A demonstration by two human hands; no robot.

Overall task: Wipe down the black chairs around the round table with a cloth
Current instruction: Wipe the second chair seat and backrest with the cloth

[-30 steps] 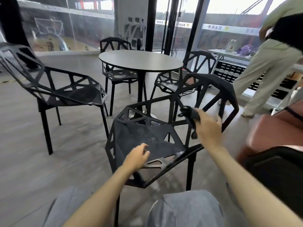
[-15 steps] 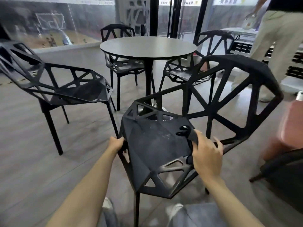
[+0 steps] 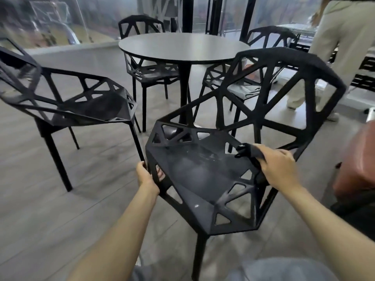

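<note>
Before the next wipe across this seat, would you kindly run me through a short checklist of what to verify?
1. Cloth in hand: ok. The right hand grips the dark cloth at the seat's right edge.
2. Chair steadied: ok. The left hand holds the near chair by its left seat rim.
3. Seat free of objects: ok. Only pale smudges show on it.
4. Smudges removed: not ok. Whitish marks remain mid-seat.
5. Room to work: ok. The round table and the left chair stand apart from it.
6. Cloth damp or clean: cannot tell.
</note>
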